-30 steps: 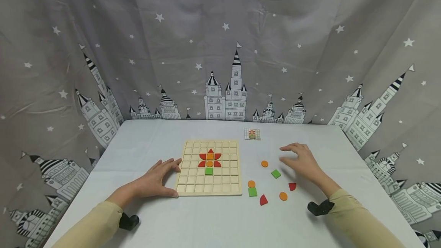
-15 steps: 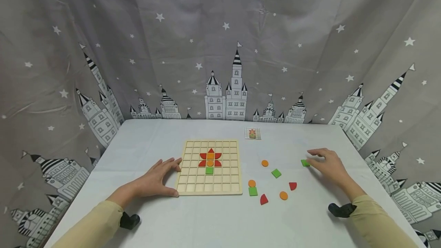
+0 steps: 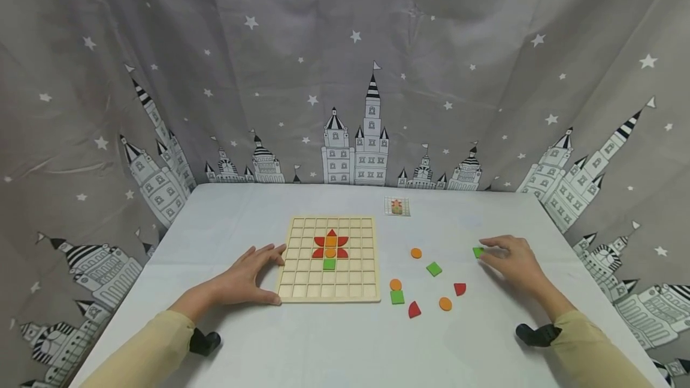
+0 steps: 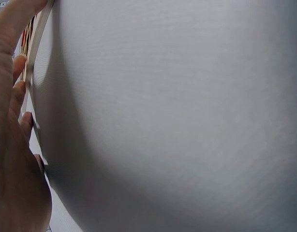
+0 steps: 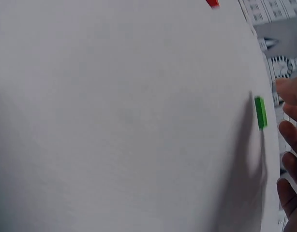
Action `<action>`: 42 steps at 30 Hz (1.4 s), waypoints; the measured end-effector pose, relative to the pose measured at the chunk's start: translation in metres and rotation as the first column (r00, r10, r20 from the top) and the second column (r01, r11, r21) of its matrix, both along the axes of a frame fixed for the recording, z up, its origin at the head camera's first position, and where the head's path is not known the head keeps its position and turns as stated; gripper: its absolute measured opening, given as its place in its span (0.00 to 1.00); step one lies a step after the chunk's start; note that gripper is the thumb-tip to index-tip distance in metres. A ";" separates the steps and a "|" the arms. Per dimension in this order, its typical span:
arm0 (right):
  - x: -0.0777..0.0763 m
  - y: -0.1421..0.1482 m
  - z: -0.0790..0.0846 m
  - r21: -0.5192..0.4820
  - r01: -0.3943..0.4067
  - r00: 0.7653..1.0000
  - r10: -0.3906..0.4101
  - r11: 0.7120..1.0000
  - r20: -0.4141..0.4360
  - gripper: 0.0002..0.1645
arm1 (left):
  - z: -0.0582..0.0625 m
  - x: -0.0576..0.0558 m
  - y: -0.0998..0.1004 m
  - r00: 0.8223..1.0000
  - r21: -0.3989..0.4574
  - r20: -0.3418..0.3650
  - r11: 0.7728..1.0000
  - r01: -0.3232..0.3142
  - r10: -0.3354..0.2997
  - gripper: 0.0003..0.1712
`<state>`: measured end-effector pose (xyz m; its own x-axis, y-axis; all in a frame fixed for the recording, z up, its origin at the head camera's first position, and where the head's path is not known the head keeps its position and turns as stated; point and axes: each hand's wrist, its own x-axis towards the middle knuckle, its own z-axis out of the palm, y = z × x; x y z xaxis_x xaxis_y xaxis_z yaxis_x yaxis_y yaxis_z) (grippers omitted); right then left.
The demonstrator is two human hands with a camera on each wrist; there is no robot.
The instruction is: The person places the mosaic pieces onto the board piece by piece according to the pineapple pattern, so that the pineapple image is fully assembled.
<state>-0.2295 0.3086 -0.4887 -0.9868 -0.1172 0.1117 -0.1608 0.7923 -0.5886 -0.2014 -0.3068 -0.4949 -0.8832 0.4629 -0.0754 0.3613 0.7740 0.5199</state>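
Observation:
My left hand (image 3: pixel 241 280) rests at the left edge of a pale wooden grid board (image 3: pixel 306 280), fingers and thumb spread apart and touching its rim. On the board lie red pieces (image 3: pixel 342 241), an orange square (image 3: pixel 331 241), an orange disc (image 3: pixel 330 252) and a green square (image 3: pixel 329 264), forming a flower shape. Far to the right, my right hand (image 3: pixel 512 261) hovers by a loose green square tile (image 3: pixel 477 252), thumb and fingers apart. In the right wrist view this green tile (image 5: pixel 261 113) lies on the table, with a gap between it and the fingertips (image 5: pixel 287 86).
Between board and right hand lie loose pieces: orange discs (image 3: pixel 416 253), green squares (image 3: pixel 433 269) and red quarter-rounds (image 3: pixel 460 288). A small picture card (image 3: pixel 397 206) lies behind them on the white table (image 3: pixel 345 346). A grey castle-print curtain (image 3: pixel 453 29) hangs at the back.
My right hand has moved right, from above the loose pieces to the far green tile, which now shows beside its fingertips. It has barely moved in the last half second. The left hand stays put.

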 end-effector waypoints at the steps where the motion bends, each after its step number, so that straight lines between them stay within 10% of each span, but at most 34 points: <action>1: 0.002 -0.003 0.001 -0.002 -0.021 1.000 0.021 1.000 -0.015 0.26 | 0.000 0.000 0.000 1.000 0.000 0.000 1.000 0.000 0.000 0.46; 16: 0.053 -0.055 -0.008 0.083 -0.300 0.951 0.305 0.950 -0.052 0.19 | -0.001 -0.001 0.000 1.000 0.011 -0.005 1.000 0.012 -0.012 0.46; 42: 0.060 -0.062 -0.020 0.114 -0.304 0.937 0.319 0.946 -0.141 0.19 | -0.001 -0.001 0.000 1.000 0.014 -0.005 1.000 0.021 -0.021 0.45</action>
